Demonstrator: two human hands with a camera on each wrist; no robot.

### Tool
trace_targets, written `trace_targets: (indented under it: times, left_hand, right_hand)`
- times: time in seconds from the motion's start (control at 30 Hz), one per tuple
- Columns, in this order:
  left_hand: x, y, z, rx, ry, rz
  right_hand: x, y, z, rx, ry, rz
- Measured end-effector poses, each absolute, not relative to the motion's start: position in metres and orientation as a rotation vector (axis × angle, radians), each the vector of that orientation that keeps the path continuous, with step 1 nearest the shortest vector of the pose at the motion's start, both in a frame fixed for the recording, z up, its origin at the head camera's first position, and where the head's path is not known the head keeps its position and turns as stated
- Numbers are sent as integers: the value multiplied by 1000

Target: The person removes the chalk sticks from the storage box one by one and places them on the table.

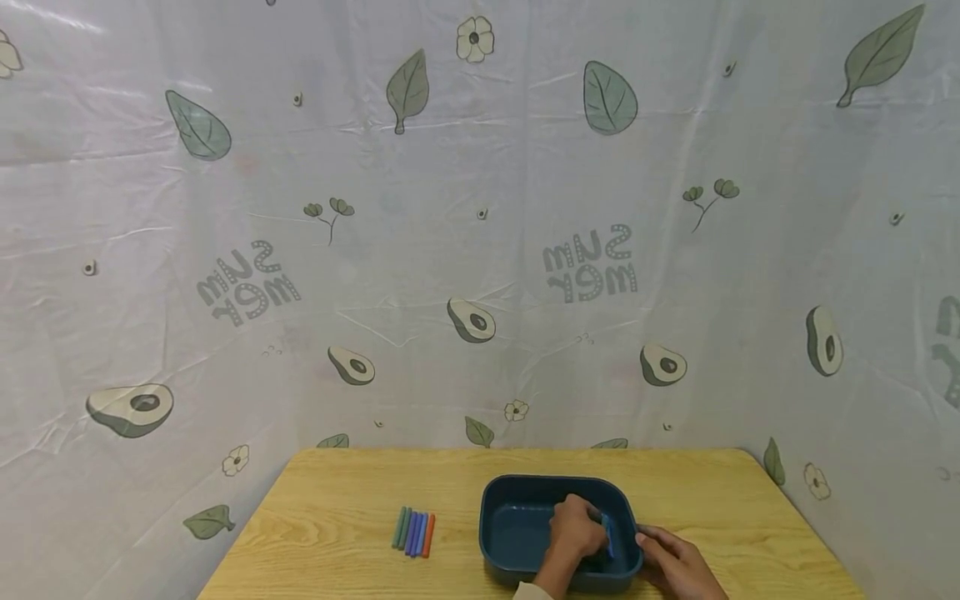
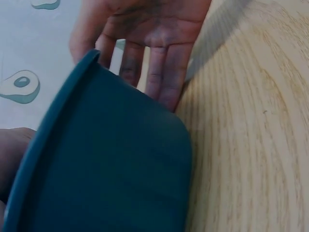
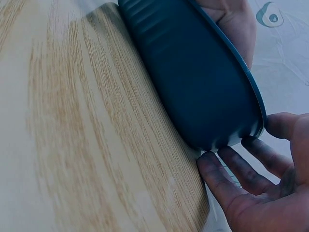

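A dark blue rectangular basin (image 1: 517, 533) stands on the table. My left hand (image 1: 576, 529) reaches down inside it, fingers curled round a small bright-blue and dark object (image 1: 608, 536) near the right end. That object's kind cannot be made out, and the hand covers part of it. At the basin's right end, my right hand (image 1: 678, 565) holds the wall, its thumb at the rim. From the right wrist view, several fingertips of the right hand (image 3: 263, 179) press the outer wall of the basin (image 3: 193, 72). The left wrist view shows the basin's outer side (image 2: 111, 145).
Left of the basin, several thin coloured sticks lie side by side: green (image 1: 398, 527), blue (image 1: 416, 534) and red (image 1: 429, 535). The wooden table (image 1: 330, 500) meets a pale printed curtain (image 1: 420, 258) at the back and sides.
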State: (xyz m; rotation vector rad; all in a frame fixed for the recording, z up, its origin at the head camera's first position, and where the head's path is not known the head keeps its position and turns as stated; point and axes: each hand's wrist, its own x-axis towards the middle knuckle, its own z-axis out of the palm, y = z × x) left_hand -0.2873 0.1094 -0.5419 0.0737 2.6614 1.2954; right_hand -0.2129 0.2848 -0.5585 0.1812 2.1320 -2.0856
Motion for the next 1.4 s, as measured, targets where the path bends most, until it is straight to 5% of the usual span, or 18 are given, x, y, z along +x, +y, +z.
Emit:
trace_targets:
  times: [0.23,0.63,1.4]
  left_hand:
    - [-305,104,-564,106,2646,1407]
    - [-274,82,-506,95,2471,1577]
    - [-273,34,-491,223,2365,1802]
  right_hand:
    - [-212,284,-556,193,2151,-2066]
    - [-212,282,-556,248,2215,-2011]
    - [-213,276,-555,319,2257,-2025]
